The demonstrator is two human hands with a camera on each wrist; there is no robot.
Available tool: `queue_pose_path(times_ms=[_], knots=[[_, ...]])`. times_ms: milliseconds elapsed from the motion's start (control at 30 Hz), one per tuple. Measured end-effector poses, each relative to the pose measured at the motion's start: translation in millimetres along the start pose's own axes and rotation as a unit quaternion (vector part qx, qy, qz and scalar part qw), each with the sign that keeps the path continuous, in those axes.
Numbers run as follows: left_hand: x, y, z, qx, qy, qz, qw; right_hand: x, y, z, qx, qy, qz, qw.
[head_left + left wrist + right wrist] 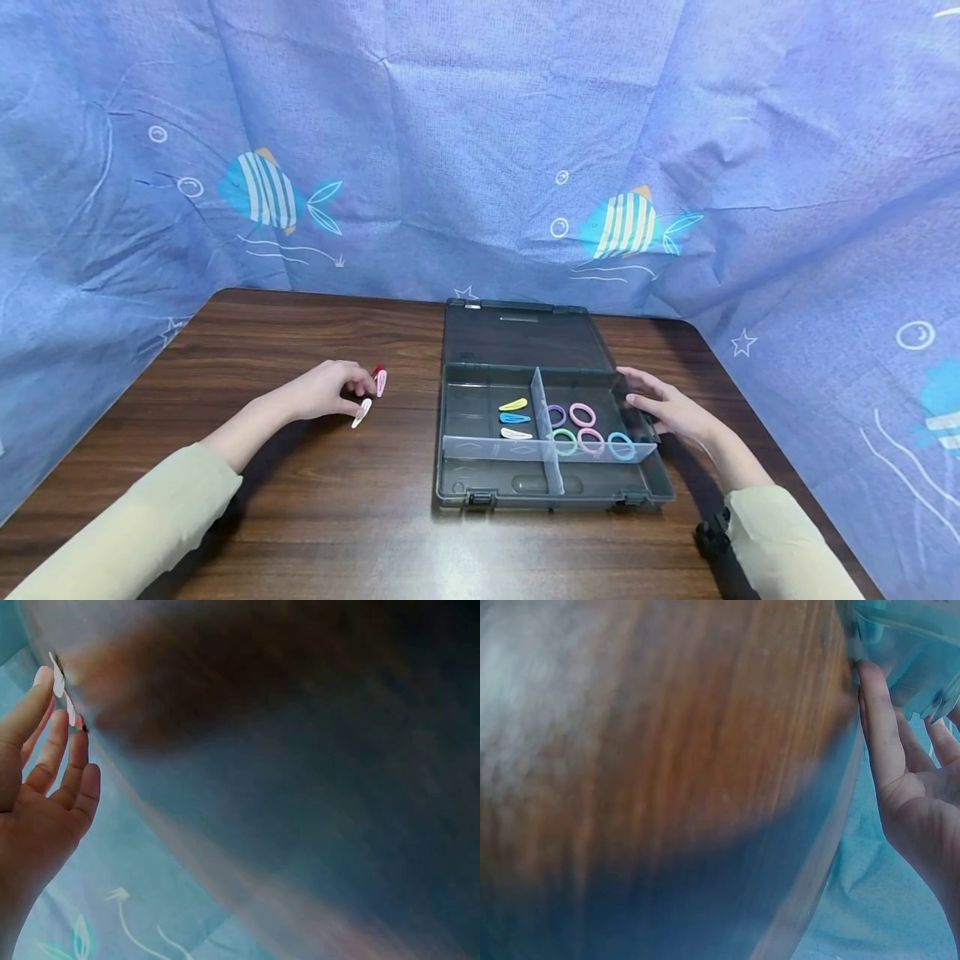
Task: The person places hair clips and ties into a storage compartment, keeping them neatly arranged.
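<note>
My left hand is low over the left side of the table, thumb tip right at a cream hair clip. The clip lies along the tabletop, and a gap shows between thumb and forefinger. Just beyond the fingertips are a pink hair clip and a partly hidden red hair clip. On the other side, my right hand touches the right wall of a grey see-through box with fairly straight fingers. This box has its lid folded back.
Inside the box, dividers separate compartments. A yellow clip, a blue clip and a white clip share one. Several coloured hair ties lie in another. Blue fish-print cloth hangs behind the wooden table.
</note>
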State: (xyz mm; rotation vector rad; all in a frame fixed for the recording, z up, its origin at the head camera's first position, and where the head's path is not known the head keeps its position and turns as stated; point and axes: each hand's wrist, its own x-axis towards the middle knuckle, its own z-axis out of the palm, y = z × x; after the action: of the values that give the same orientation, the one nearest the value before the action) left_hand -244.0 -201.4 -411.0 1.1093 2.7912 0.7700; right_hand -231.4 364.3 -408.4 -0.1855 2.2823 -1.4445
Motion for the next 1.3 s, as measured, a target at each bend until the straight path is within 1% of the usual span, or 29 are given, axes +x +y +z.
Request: queue_pose_path(times_ms=[233,433,533,667,733,833,867,1067,1200,1300], knots=[[1.7,-4.5,4.4,-0.016,-0.008,0.001,0.9998,-0.4,-0.4,-0.9,-0.005,0.000,0.002,1.000],[2.6,-1.1,3.9,-0.012,-0.005,0.006,0.9999,-1.4,-2.1,-2.0,-0.006,-0.005,-0.007,1.000],[4.0,1.8,2.9,-0.022,-0.012,-0.004,0.9997,-1.5,-2.0,-1.6,-0.004,-0.009,-0.013,1.000],[5.9,5.3,2.1,-0.049,-0.029,-0.021,0.9982,-2.0,-2.4,-0.7,0.000,-0.006,-0.006,1.000],[6.1,6.3,2.1,-0.054,-0.031,-0.022,0.9978,-2.5,-2.9,-0.4,0.000,-0.002,-0.001,1.000],[6.3,7.2,2.2,-0.056,-0.027,-0.019,0.9979,-3.0,-3.3,-0.1,0.000,-0.003,-0.003,1.000],[6.4,7.0,2.3,-0.058,-0.024,-0.013,0.9980,-3.0,-3.2,-0.1,0.000,-0.004,-0.005,1.000],[9.3,6.6,2.3,-0.105,-0.023,-0.001,0.9942,-3.2,-2.5,-0.2,0.002,-0.011,-0.011,1.000],[12.5,9.2,-0.1,-0.106,-0.012,0.003,0.9943,-3.6,-2.8,-0.3,-0.001,-0.010,-0.012,1.000],[15.0,12.1,-3.0,-0.110,-0.007,0.000,0.9939,-3.7,-2.5,-0.6,-0.002,-0.011,-0.015,1.000]])
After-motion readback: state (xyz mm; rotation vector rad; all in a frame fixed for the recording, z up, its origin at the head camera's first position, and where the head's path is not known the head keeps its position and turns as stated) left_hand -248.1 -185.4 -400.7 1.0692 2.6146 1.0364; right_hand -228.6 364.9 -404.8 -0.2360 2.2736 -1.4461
